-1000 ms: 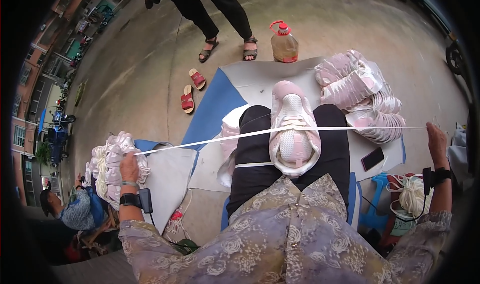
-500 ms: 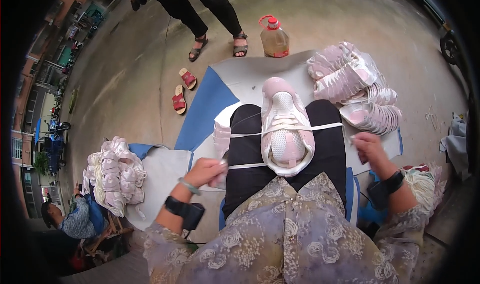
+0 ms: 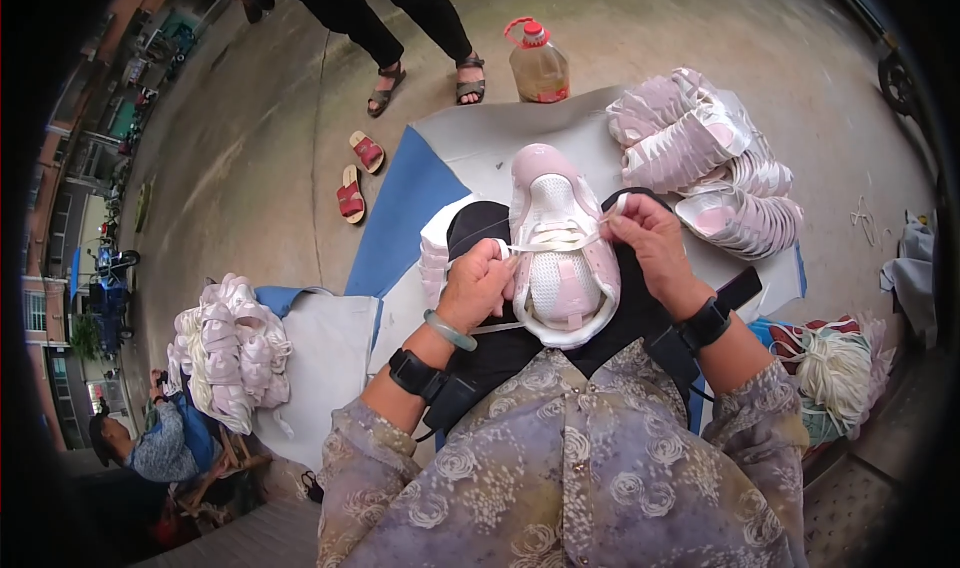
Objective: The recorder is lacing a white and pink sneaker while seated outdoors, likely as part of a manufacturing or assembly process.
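A pink and white sneaker upper point(image 3: 548, 193) rests on my lap between my thighs, its toe pointing away from me. White shoelace point(image 3: 545, 246) crosses its lower eyelets. Beside the upper's left edge, my left hand point(image 3: 480, 283) is closed in a pinch on one end of the lace. At the right edge, my right hand point(image 3: 645, 236) pinches the other end, the lace looping over its fingers. Both hands are close against the eyelet rows. Part of the lace hangs below my left hand across my dark trousers.
Stacked pink and white uppers point(image 3: 690, 133) lie at right on a grey and blue sheet point(image 3: 400, 208). Another pile point(image 3: 230, 348) sits at left. White laces point(image 3: 838, 363) are bundled at lower right. Beyond are a red-capped jug point(image 3: 540, 68), red slippers point(image 3: 351, 196) and a standing person's legs point(image 3: 375, 28).
Both hands have moved inward from wide apart to the sides of the sneaker upper. The lace ends, stretched outward before, are now held short beside the eyelets.
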{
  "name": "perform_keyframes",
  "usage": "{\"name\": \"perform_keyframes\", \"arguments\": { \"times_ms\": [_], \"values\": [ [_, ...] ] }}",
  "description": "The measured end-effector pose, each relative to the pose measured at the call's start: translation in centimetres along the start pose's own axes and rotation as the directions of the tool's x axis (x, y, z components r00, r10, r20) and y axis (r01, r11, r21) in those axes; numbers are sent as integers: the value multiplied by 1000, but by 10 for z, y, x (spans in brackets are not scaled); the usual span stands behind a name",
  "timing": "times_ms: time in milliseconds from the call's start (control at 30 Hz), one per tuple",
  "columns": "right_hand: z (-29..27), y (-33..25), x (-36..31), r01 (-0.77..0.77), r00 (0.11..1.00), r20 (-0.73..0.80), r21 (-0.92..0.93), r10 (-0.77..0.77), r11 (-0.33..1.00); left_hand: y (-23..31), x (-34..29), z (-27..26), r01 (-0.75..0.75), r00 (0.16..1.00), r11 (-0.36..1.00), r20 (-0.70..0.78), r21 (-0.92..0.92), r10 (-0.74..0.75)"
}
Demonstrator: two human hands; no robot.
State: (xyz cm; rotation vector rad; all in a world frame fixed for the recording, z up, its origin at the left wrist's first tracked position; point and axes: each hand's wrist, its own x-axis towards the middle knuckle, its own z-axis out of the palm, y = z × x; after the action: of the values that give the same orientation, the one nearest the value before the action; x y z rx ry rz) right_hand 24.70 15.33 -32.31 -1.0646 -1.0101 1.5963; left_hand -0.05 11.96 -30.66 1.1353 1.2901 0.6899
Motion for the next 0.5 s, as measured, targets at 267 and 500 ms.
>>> {"name": "perform_keyframes", "arguments": {
  "times_ms": [267,500],
  "values": [
    [4,1,-24,26,1000,-2,16,-26,1000,-18,-7,4,-231,962,973,-155,-16,226],
    [8,6,-21,51,999,-3,23,-51,998,-6,-6,8,-81,987,908,-163,-411,14]
  ]
}}
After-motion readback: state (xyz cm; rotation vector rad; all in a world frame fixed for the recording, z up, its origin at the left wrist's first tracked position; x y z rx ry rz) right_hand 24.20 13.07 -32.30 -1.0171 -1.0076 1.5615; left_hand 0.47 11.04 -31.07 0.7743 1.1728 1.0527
